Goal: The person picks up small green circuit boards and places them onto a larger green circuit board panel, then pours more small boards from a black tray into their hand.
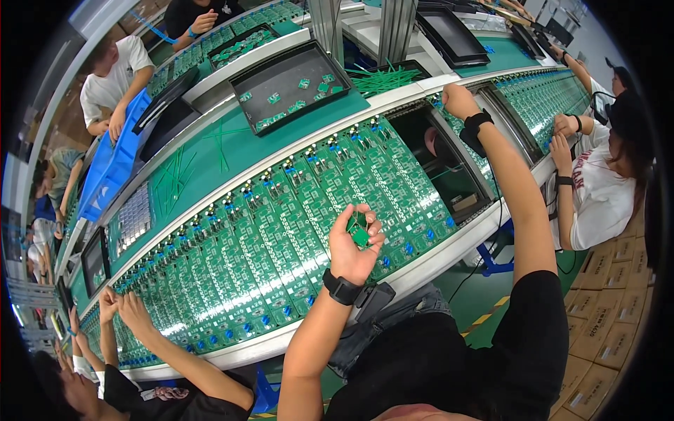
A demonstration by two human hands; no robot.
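Observation:
My left hand (pixel 354 245) is palm up over the long row of green circuit boards (pixel 281 231), its fingers curled around a few small green circuit boards (pixel 360 236). How many it holds is hard to make out. My right hand (pixel 460 102) reaches out to the far side of the line, beyond a dark gap (pixel 439 158) between the boards. Its fingers are pressed together low over the far edge of the boards right of that gap. Whatever is in them is hidden. Both wrists wear black bands.
Across the line, a black tray (pixel 281 77) contains several small boards. Thin green strips (pixel 386 81) lie beside it, more on the green mat (pixel 232 158). A blue bin (pixel 116 158) stands left. Co-workers' hands work at both sides. Cardboard boxes (pixel 597 330) are stacked at right.

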